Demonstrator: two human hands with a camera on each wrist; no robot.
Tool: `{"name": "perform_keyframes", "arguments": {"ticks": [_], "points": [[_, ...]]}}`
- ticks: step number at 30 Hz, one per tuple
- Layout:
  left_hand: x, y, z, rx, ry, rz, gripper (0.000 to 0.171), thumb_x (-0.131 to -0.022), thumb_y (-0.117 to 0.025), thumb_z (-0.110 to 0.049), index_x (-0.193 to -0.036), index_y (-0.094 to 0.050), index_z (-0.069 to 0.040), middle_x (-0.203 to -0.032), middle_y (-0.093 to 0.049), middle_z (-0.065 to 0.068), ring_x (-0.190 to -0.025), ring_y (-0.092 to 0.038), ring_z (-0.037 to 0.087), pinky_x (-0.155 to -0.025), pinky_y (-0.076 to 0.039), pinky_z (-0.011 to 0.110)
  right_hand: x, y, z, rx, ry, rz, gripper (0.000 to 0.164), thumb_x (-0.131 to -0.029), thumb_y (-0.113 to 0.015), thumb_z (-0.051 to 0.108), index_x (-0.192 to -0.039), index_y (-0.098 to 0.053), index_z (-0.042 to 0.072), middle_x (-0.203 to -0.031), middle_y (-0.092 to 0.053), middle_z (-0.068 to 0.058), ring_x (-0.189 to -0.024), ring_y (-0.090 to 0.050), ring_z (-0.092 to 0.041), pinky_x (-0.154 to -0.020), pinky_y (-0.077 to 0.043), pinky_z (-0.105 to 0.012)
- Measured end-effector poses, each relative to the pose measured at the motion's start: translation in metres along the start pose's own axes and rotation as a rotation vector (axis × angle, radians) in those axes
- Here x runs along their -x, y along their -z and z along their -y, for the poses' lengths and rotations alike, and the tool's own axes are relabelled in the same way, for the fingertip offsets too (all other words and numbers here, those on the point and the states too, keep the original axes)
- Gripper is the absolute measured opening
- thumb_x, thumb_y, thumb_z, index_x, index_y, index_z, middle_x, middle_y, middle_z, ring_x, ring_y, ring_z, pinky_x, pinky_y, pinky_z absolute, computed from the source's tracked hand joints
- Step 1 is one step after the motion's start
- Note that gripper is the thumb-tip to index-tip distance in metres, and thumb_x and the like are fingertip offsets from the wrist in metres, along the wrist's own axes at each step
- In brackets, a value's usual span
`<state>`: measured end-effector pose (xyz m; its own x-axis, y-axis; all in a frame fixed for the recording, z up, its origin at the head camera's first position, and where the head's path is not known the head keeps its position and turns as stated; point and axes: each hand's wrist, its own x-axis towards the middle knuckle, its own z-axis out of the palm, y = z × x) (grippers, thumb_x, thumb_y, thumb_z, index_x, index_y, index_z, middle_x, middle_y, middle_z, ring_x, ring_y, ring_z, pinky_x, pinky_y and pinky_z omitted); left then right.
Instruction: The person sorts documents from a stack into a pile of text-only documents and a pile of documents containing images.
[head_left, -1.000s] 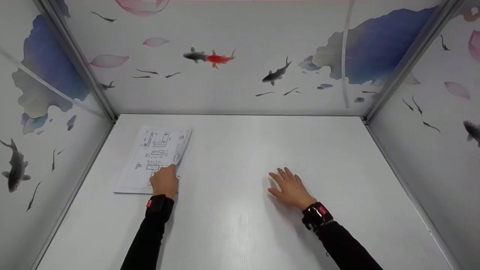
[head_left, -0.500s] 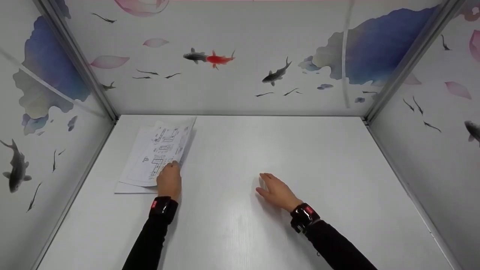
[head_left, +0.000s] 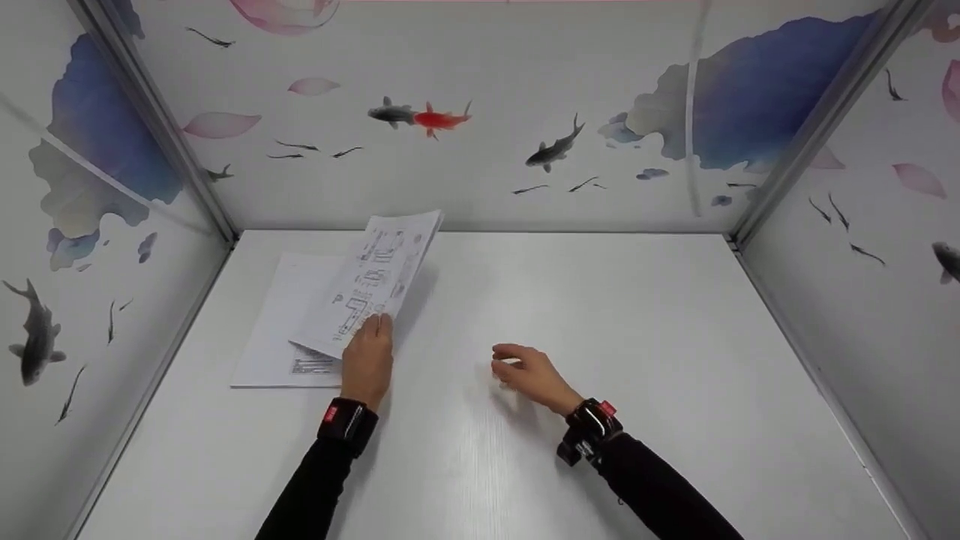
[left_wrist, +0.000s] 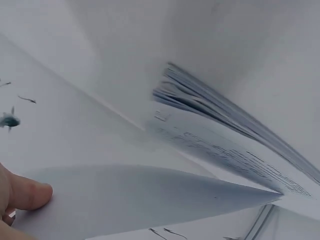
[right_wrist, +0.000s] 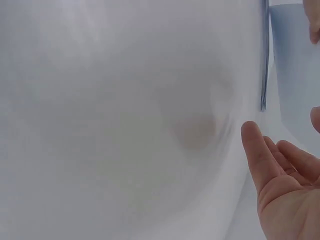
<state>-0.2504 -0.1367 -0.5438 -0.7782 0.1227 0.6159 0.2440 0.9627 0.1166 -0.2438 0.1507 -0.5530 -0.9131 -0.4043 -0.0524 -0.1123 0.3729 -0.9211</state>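
Observation:
My left hand [head_left: 367, 364] pinches the right edge of a printed sheet of paper [head_left: 390, 262] with line drawings, which hangs tilted above the table. Under it lies a stack of white paper [head_left: 274, 322], partly covered; some printed lines show at its lower edge. In the left wrist view the raised sheet [left_wrist: 130, 197] bends away from the thumb, and the layered page edges [left_wrist: 235, 120] of the stack show beyond. My right hand [head_left: 536, 377] hovers over the table to the right, its fingers loosely bent and holding nothing; the right wrist view shows its palm [right_wrist: 285, 215] bare.
The white table [head_left: 637, 300] meets white walls on its left, right and far sides. Printed fish and petals decorate the back wall [head_left: 465, 180]. Metal corner posts [head_left: 817, 127] stand where the walls join.
My left hand has lifted the sheet off the stack and carried it right and away from me. My right hand has moved left, its spread fingers drawing together and bending.

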Motion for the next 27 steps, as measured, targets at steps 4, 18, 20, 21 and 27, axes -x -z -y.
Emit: {"name": "perform_keyframes", "arguments": {"ticks": [4,18,20,21,27], "points": [[0.000,0.001,-0.016,-0.015,-0.087,-0.044,0.036,-0.083,-0.069,0.007,-0.119,-0.063,0.008,-0.109,-0.066,0.023,-0.099,-0.067,0.035,-0.086,-0.056,0.040,-0.008,-0.002,0.009,-0.222,-0.059,0.060,0.052,-0.101,-0.054,0.025,-0.139,-0.046,-0.009,-0.137,-0.053,-0.029,-0.116,-0.063,-0.034,-0.093,-0.054,-0.037],[0.003,-0.001,-0.061,0.035,-0.257,-0.117,0.038,-0.082,-0.071,0.004,-0.120,-0.065,0.003,-0.116,-0.066,0.019,-0.104,-0.067,0.031,-0.090,-0.055,0.036,-0.028,-0.013,0.035,-0.516,-0.117,-0.039,0.075,-0.096,-0.062,0.029,-0.152,-0.024,-0.003,-0.146,-0.042,-0.031,-0.122,-0.059,-0.036,-0.096,-0.053,-0.040],[0.004,-0.003,-0.067,0.042,-0.283,-0.132,0.037,-0.082,-0.072,0.003,-0.118,-0.066,0.003,-0.115,-0.067,0.019,-0.104,-0.067,0.030,-0.090,-0.055,0.035,-0.031,-0.013,0.039,-0.556,-0.105,-0.077,0.081,-0.095,-0.064,0.030,-0.154,-0.017,0.000,-0.147,-0.041,-0.029,-0.124,-0.058,-0.036,-0.096,-0.052,-0.041],[0.004,-0.003,-0.070,0.042,-0.297,-0.133,0.037,-0.082,-0.072,0.004,-0.118,-0.066,0.002,-0.115,-0.067,0.018,-0.104,-0.067,0.030,-0.090,-0.055,0.035,-0.032,-0.013,0.041,-0.578,-0.097,-0.095,0.080,-0.095,-0.064,0.030,-0.154,-0.018,0.003,-0.146,-0.043,-0.028,-0.124,-0.058,-0.036,-0.096,-0.053,-0.042],[0.004,-0.007,-0.085,0.008,-0.412,-0.092,0.034,-0.085,-0.068,0.002,-0.119,-0.066,0.002,-0.116,-0.067,0.019,-0.107,-0.067,0.030,-0.092,-0.055,0.037,-0.035,-0.012,0.052,-0.616,-0.060,-0.198,0.057,-0.095,-0.064,0.014,-0.144,-0.037,0.005,-0.133,-0.053,-0.025,-0.105,-0.066,-0.028,-0.086,-0.057,-0.044]]}}
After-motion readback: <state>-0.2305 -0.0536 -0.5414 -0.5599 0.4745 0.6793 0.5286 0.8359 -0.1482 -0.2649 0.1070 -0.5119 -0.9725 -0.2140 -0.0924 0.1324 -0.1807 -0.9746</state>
